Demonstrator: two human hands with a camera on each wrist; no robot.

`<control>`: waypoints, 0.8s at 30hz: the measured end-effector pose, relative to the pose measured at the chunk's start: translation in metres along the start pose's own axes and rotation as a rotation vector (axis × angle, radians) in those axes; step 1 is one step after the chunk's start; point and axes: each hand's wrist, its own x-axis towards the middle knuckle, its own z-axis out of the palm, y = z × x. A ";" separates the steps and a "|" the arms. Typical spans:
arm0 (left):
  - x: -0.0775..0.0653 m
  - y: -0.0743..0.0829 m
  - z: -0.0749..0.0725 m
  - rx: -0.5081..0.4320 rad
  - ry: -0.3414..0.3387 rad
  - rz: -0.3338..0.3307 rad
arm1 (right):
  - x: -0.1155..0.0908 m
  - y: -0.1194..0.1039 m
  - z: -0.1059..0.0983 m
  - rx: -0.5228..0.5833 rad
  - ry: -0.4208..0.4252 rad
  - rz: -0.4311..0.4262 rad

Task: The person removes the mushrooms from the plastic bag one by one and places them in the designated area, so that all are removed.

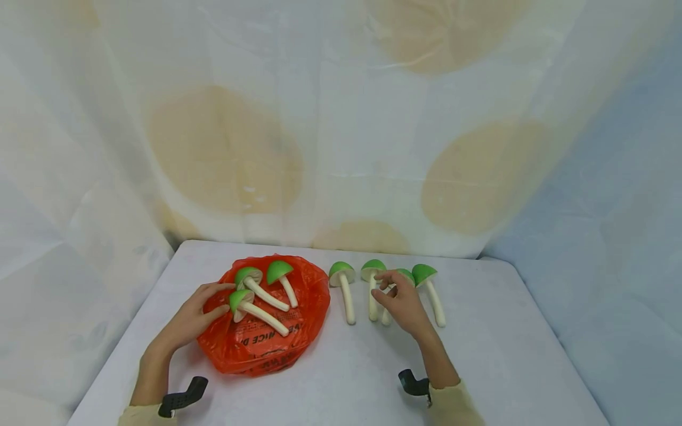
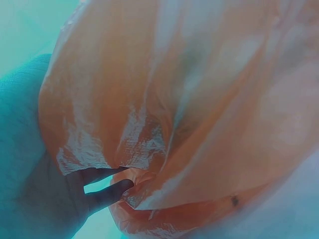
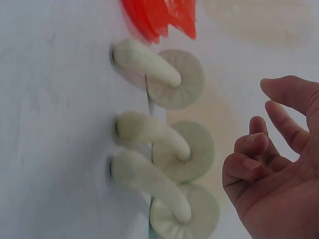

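A red plastic bag [image 1: 314,307] with black print is spread on the table, and three green-capped toy mushrooms [image 1: 266,320] with long white stems lie on it. My left hand [image 1: 194,313] is at the bag's left edge, fingertips close to two caps; in the left wrist view bag folds converge at the fingers [image 2: 112,195], hiding the palm. My right hand [image 1: 402,303] hovers over several similar mushrooms [image 1: 347,299] right of the bag. In the right wrist view the hand [image 3: 279,169] has thumb and forefinger apart, other fingers loosely bent, nothing held, with mushroom stems [image 3: 149,64] beside it.
The white table [image 1: 506,331] carries the bag left of the middle and a row of mushrooms to its right. A white sheet with tan spots [image 1: 341,148] hangs behind the table. Dark wrist cameras [image 1: 183,397] sit on both wrists.
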 end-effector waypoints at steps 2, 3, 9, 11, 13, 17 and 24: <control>0.000 0.000 0.000 0.001 0.001 -0.001 | 0.001 -0.004 0.007 0.012 -0.022 -0.004; 0.000 -0.001 0.000 0.002 0.001 -0.001 | 0.001 -0.006 0.011 0.018 -0.034 -0.008; 0.001 -0.003 0.000 0.001 0.003 0.006 | 0.001 -0.020 0.032 0.059 -0.123 -0.026; 0.001 -0.003 0.000 0.000 0.004 0.010 | 0.000 -0.025 0.039 0.056 -0.147 -0.025; 0.001 -0.003 -0.001 -0.002 0.003 0.011 | 0.000 -0.028 0.046 0.045 -0.166 -0.027; 0.000 -0.002 -0.001 -0.009 0.004 0.012 | 0.000 -0.036 0.060 0.023 -0.214 -0.059; 0.000 -0.001 -0.001 -0.015 0.002 0.021 | -0.001 -0.043 0.082 0.023 -0.292 -0.075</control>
